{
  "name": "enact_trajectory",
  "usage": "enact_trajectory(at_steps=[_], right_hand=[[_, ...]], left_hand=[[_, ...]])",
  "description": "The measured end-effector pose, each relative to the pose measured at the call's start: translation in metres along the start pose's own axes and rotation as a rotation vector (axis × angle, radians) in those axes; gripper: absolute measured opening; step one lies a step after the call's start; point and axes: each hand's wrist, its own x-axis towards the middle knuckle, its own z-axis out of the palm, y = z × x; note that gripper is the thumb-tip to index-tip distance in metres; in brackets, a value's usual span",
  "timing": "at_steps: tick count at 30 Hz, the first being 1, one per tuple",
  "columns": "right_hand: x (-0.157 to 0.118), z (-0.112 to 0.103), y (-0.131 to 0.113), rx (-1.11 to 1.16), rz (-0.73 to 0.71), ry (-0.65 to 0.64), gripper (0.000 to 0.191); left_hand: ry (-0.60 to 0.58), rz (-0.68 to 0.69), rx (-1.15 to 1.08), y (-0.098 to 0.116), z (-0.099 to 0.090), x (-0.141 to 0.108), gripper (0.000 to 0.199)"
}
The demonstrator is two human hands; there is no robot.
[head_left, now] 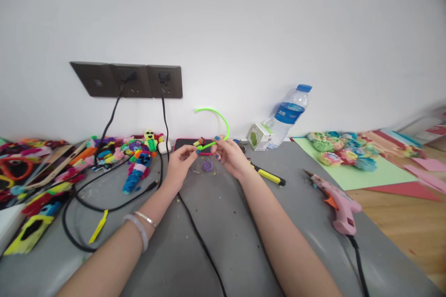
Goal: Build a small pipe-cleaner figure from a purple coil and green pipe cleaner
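Keep the bright green stem (228,125) raised over the grey table (237,241), in front of the white wall (216,32). Note the left hand (183,160), with thumb and index finger together, pinching the stem near its lower end. Note also the right hand (228,153), with fingertips around the stem farther along; cannot tell whether clamped or only lightly guiding. See a small orange-and-brown piece (200,141) right by the left fingertips; cannot tell if joined to the stem. Seemingly a bending or wrapping step: best to anchor with the left pinch and shape with the right in short, even turns, avoiding any 1 sharp kink. Mind the long free curve, arching up and back to the left; keep clear of the wall to prevent snagging. Work without brushing the purple disc (207,165) just below the 2 hands.
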Motion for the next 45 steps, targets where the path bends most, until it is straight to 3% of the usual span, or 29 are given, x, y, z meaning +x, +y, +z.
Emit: enact_trajectory(at_steps=[23, 32, 36, 39, 42, 45], right_hand=[[-0.001, 0.0, -0.001, -0.021, 0.0, -0.001, 0.035], [0.001, -0.001, 0.0, -0.115, -0.019, 0.069, 0.043], [0.003, -0.01, 0.0, -0.285, -0.052, 0.208, 0.049], [-0.004, -0.018, -0.012, -0.558, -0.074, 0.332, 0.044], [-0.023, -0.021, -0.04, -0.884, 0.003, 0.402, 0.032], [-0.057, -0.023, -0.081, -1.096, 0.097, 0.391, 0.023]], left_hand=[[-0.006, 0.013, 0.065, 0.005, 0.0, -0.002, 0.016], [-0.039, 0.038, 0.076, 0.005, 0.0, -0.002, 0.008], [-0.049, 0.057, 0.102, 0.003, -0.002, -0.003, 0.009], [-0.06, 0.086, 0.135, 0.004, -0.003, -0.003, 0.008], [-0.072, 0.099, 0.152, 0.005, -0.002, -0.003, 0.007], [-0.073, 0.1, 0.161, 0.006, -0.002, -0.003, 0.008]])
